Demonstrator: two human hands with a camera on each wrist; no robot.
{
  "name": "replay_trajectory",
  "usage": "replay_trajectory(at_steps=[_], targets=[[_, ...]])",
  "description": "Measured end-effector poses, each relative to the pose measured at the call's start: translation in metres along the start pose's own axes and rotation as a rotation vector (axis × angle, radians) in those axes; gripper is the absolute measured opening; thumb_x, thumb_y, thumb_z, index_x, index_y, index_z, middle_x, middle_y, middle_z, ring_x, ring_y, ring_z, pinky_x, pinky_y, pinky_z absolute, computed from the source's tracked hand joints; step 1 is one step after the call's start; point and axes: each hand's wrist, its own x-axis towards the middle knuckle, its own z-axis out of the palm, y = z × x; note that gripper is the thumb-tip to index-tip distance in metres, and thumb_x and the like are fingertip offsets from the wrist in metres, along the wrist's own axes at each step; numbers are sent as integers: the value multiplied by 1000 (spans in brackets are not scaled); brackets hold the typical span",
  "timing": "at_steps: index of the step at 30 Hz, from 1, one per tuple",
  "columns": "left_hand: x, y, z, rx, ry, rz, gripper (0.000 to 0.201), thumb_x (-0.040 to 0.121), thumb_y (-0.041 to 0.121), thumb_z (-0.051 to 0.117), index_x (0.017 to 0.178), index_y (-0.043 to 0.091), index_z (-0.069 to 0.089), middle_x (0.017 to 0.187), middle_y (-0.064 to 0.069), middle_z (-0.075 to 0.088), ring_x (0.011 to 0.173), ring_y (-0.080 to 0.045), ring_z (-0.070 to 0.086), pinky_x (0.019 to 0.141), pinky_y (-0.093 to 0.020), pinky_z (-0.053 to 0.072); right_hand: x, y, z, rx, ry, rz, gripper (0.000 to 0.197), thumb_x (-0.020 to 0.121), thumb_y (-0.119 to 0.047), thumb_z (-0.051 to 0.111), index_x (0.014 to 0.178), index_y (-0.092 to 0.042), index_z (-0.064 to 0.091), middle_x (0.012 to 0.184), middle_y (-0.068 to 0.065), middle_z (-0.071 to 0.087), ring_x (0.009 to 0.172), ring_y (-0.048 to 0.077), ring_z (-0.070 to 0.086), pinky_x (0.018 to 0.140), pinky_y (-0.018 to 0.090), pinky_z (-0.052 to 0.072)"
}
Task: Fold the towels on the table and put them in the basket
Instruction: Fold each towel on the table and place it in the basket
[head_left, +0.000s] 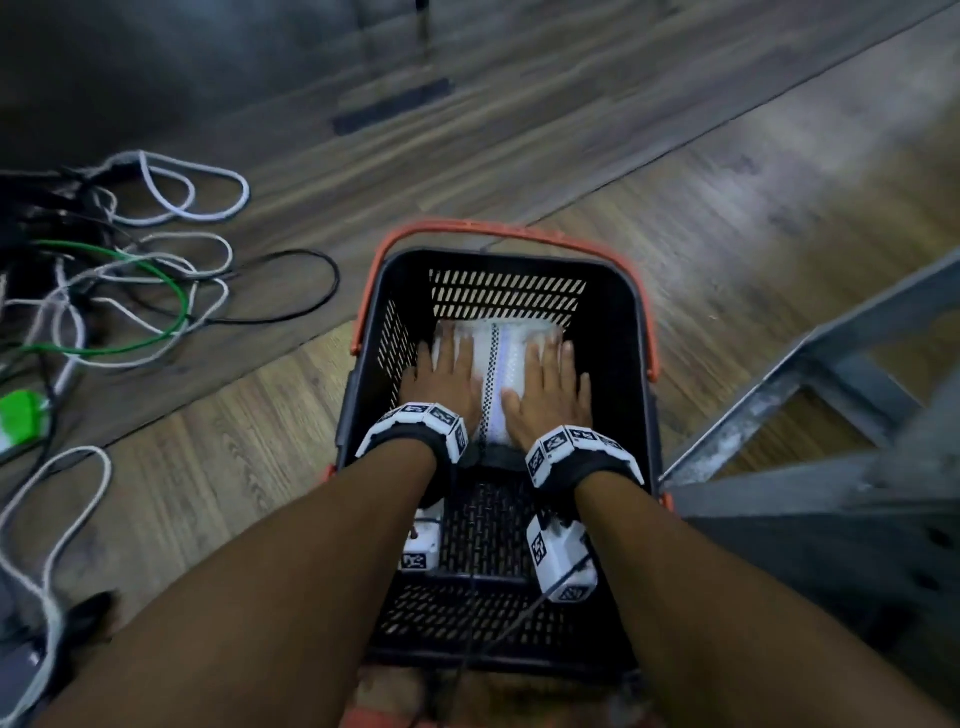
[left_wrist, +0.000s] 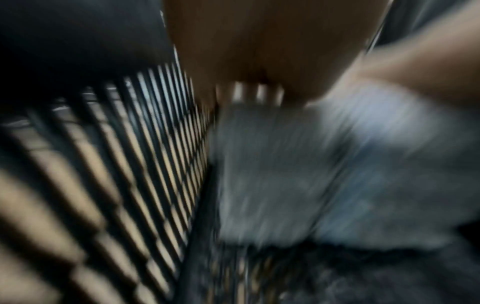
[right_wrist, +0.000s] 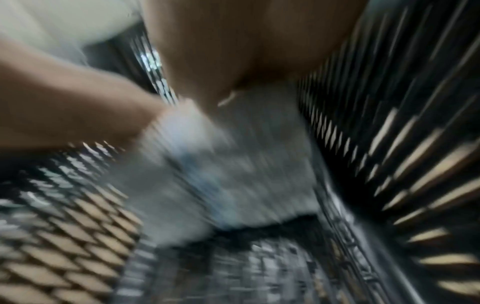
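Observation:
A folded white towel with a dark checked stripe lies at the far end of a black slotted basket with an orange handle. My left hand lies flat on the towel's left half, fingers straight. My right hand lies flat on its right half. Both wrist views are blurred: the left wrist view has the towel under my palm beside the slotted wall. In the right wrist view the towel lies below my palm, with my left forearm across it.
The basket stands on a wood-look floor. A tangle of white, black and green cables lies to the left. A grey metal frame stands close on the right. Dark tape marks the floor farther off.

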Motion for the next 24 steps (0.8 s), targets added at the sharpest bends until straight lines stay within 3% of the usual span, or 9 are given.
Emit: replay_trajectory(at_steps=[3,5,7,8,12,14,17,21,24], targets=[[-35,0,-42,137,-249,2,44,98,28,34,138,9,39,147,-14,36,134,-32,35,110,-46,29,-29,-14,-34,-70,-267,13,48,93,-35,39,135,-11,41,154,10,24,145,26,8,114,48,12],[-72,3,-74,152,-375,71,37,100,24,37,121,-1,54,131,-19,54,122,-32,50,100,-39,37,-59,-22,-68,-6,-412,-42,29,94,-30,44,106,-8,59,126,16,55,113,29,51,88,30,41],[-112,5,-110,125,-356,112,40,100,27,35,107,-5,58,118,-27,56,116,-34,54,89,-36,42,-96,-29,-111,41,-406,-102,26,96,-26,46,84,-6,57,90,14,59,70,21,49,53,18,32],[-133,5,-128,102,-317,115,43,100,31,36,103,-5,59,114,-28,56,115,-35,55,85,-35,42,-119,-32,-134,20,-372,-122,30,97,-25,44,78,-5,55,76,10,52,62,19,42,48,20,28],[-216,14,-197,74,-115,178,50,96,40,39,112,-3,60,121,-23,58,111,-35,56,91,-36,44,-210,-22,-220,-50,-166,-94,41,94,-37,43,68,-8,53,69,9,49,67,25,50,60,28,36],[-259,25,-229,70,-6,257,48,95,41,42,111,0,60,120,-21,60,109,-33,57,89,-35,45,-256,-8,-260,-34,-41,-48,38,93,-39,45,85,-6,63,87,12,64,85,29,61,73,33,46],[-319,44,-274,63,144,376,44,93,40,44,106,2,62,112,-21,63,101,-33,60,78,-30,42,-324,17,-315,-18,94,21,41,94,-37,46,110,-4,63,115,15,65,102,31,61,86,35,48],[-387,81,-321,88,312,479,40,94,35,44,100,0,64,99,-19,64,92,-30,60,77,-32,45,-412,54,-372,-20,224,118,36,95,-37,47,117,-12,61,123,9,62,111,26,57,88,30,43],[-424,120,-345,105,372,573,38,95,35,43,92,3,63,89,-15,56,84,-28,57,70,-30,38,-474,84,-399,-8,311,171,32,95,-32,50,110,-7,64,116,12,65,106,27,59,77,26,39]])
